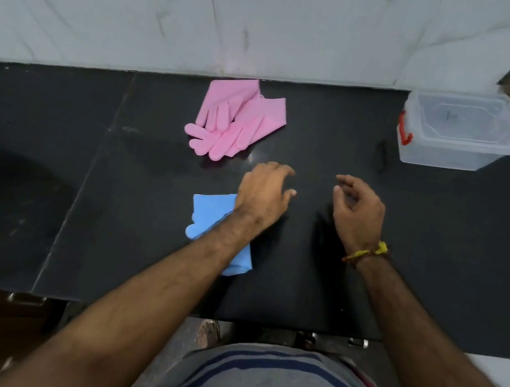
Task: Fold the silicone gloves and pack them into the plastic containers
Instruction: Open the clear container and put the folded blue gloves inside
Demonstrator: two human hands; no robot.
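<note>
Nearest the body, the blue glove [209, 216] lies on the black counter [299, 285], partly hidden under the left forearm; it looks folded already, though the arm covers too much of it to be sure. Its long axis runs roughly from the counter's front edge toward the wall, tilted a little to the right at the near end.

Just beyond it the 2 hands hover over bare counter. The left hand [264, 191] is palm down with fingers loosely spread, holding nothing. The right hand [357, 210] has its fingers softly curled and is also empty — a thread band [368, 253] sits at its wrist.

Farther out, up and to the left of both hands, the pink gloves [239, 119] lie unfolded in an overlapping heap, fingertips toward the person and cuffs toward the wall. The left hand is plainly nearer — the pink fingertips are just beyond its knuckles — so that hand probably reaches first.

Farthest, at the right rear against the wall, stands the clear plastic container [459, 133] with a red latch, well apart from the gloves and on the right hand's side.
</note>
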